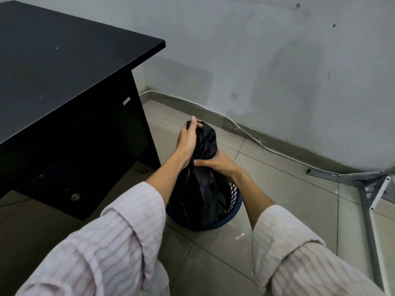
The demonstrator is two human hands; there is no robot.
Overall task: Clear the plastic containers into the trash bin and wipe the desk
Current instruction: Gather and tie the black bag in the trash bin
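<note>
So right now I've got both hands on the black trash bag (201, 184) sitting in the blue mesh trash bin (234, 205) on the tile floor, just right of the black desk (64, 67). Left hand (188, 138) is closed around the gathered top of the bag, fingers pinching the bunched plastic up high. Right hand (217, 163) is wrapped around the neck lower down, squeezing it narrow. No plastic containers in sight, so I'm guessing they're inside the bag, can't confirm.

To do this bit well I'd say keep the lower grip tight so the neck stays cinched, and twist or tie with the upper hand without yanking, since thin plastic probably tears easily and the light bin could tip or lift with it.

Room-wise: the desk's side panel is close on the left, so I'd keep that elbow tucked. Open tile in front and to the right, until the grey metal frame (367, 201) and the cable (267, 146) along the wall's base.
</note>
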